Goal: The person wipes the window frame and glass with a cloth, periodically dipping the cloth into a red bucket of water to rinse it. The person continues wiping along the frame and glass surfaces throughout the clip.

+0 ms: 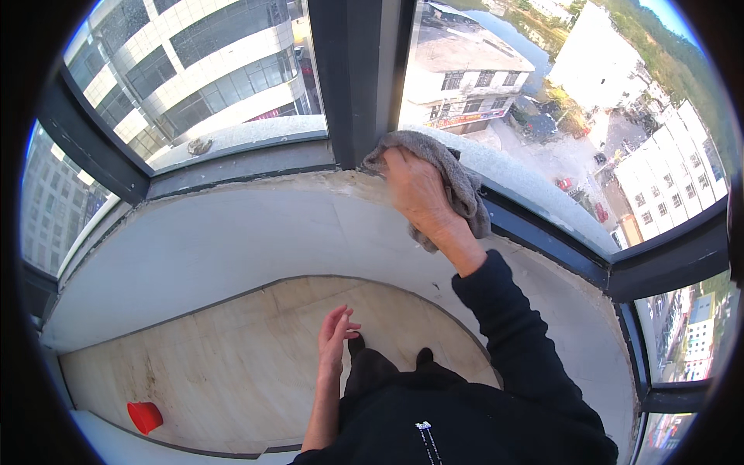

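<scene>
A bunched grey-brown cloth [465, 192] is gripped in my right hand [418, 189]. It lies against the foot of a dark metal window post [361, 75] and over the near end of the lower frame rail [540, 238] to the right. Part of the cloth hangs down over the white wall below. My left hand [337, 334] hangs low in front of my body, above the floor, with fingers apart and nothing in it.
A red plastic bucket [145, 417] lies tipped on the beige tiled floor [250, 349] at lower left. A curved white wall [244, 232] runs under the windows. A small crumpled lump [199, 146] sits outside the left pane on the outer ledge [256, 135]. Buildings stand far below outside.
</scene>
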Action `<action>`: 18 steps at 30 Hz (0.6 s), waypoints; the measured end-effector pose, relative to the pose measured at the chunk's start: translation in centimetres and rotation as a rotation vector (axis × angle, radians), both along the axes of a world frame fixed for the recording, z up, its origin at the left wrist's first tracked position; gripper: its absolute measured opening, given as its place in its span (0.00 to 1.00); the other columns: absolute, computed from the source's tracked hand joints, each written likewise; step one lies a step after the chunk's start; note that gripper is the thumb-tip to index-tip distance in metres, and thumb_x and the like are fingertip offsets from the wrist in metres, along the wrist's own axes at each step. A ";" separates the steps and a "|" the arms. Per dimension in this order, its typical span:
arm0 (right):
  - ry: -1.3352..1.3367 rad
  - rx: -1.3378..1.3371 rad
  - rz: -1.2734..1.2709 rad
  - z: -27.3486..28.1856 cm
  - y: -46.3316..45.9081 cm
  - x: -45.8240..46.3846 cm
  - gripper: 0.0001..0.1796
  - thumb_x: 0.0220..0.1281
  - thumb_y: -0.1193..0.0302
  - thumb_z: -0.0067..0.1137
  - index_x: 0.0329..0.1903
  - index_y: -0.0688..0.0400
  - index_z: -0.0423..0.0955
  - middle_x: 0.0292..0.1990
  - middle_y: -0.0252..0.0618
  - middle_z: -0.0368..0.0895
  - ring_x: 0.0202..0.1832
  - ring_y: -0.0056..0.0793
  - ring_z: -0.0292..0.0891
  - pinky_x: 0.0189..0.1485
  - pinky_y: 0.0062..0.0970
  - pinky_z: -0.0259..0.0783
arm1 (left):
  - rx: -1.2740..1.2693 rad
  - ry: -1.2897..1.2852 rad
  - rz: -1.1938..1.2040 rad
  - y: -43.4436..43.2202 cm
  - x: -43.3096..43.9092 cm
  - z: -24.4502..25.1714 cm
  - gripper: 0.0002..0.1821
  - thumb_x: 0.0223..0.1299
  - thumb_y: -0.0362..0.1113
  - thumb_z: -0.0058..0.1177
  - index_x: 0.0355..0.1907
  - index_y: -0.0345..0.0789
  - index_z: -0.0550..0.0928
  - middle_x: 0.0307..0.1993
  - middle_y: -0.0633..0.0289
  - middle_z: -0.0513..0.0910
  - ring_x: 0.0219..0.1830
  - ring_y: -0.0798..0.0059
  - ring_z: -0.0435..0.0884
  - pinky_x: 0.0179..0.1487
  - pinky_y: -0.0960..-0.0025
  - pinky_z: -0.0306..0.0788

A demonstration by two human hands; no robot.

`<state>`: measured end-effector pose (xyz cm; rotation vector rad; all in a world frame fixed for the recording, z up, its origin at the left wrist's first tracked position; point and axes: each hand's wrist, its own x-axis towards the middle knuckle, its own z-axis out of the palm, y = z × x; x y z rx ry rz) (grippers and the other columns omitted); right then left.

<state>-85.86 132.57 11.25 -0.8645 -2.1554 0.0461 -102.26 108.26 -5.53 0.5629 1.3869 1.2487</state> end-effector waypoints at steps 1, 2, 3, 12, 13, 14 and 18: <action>0.010 -0.039 -0.006 -0.2 0.2 -0.5 0.11 0.60 0.77 0.54 0.46 0.61 0.73 0.37 0.46 0.79 0.38 0.48 0.76 0.42 0.40 0.71 | 0.008 0.003 -0.021 0.4 -0.9 0.4 0.21 0.71 0.41 0.48 0.62 0.34 0.71 0.55 0.53 0.78 0.43 0.70 0.82 0.45 0.69 0.76; 0.022 -0.078 -0.014 -0.3 0.1 -0.9 0.10 0.61 0.76 0.53 0.46 0.62 0.74 0.35 0.43 0.80 0.36 0.44 0.77 0.41 0.38 0.71 | 0.017 0.006 -0.044 0.7 -1.6 0.8 0.21 0.71 0.41 0.48 0.62 0.34 0.72 0.54 0.53 0.78 0.43 0.70 0.82 0.45 0.69 0.76; 0.142 -0.327 0.012 0.4 -1.0 -0.6 0.11 0.62 0.74 0.55 0.46 0.62 0.74 0.33 0.42 0.79 0.35 0.40 0.76 0.40 0.35 0.71 | 0.035 -0.003 -0.086 1.0 -2.3 1.3 0.21 0.71 0.41 0.48 0.62 0.34 0.71 0.54 0.53 0.78 0.44 0.70 0.82 0.45 0.69 0.76; 0.332 -0.729 0.045 1.5 -13.5 2.7 0.12 0.56 0.71 0.66 0.43 0.60 0.81 0.30 0.35 0.78 0.35 0.24 0.74 0.40 0.23 0.70 | 0.225 -0.227 -0.474 5.9 -1.0 6.4 0.23 0.68 0.36 0.52 0.64 0.35 0.70 0.52 0.56 0.78 0.46 0.73 0.80 0.45 0.71 0.75; 0.295 -0.687 0.057 1.5 -13.9 2.7 0.12 0.54 0.72 0.67 0.42 0.61 0.82 0.31 0.35 0.78 0.35 0.25 0.74 0.39 0.24 0.70 | 0.208 -0.277 -0.561 6.1 -0.4 6.2 0.22 0.67 0.35 0.53 0.62 0.35 0.71 0.49 0.58 0.79 0.45 0.75 0.80 0.45 0.72 0.74; 0.262 -0.623 0.032 1.7 -13.7 2.7 0.13 0.48 0.72 0.70 0.39 0.59 0.83 0.32 0.34 0.76 0.35 0.29 0.74 0.38 0.25 0.70 | 0.189 -0.326 -0.645 6.1 0.1 6.0 0.20 0.67 0.35 0.54 0.60 0.34 0.73 0.47 0.60 0.80 0.43 0.76 0.80 0.45 0.73 0.74; 0.009 -0.173 -0.283 3.4 -11.9 3.3 0.12 0.45 0.72 0.72 0.36 0.53 0.84 0.31 0.33 0.72 0.35 0.32 0.72 0.36 0.29 0.70 | 0.180 -0.292 -0.717 6.3 0.9 6.9 0.10 0.67 0.39 0.56 0.44 0.36 0.78 0.35 0.71 0.79 0.35 0.88 0.74 0.41 0.79 0.70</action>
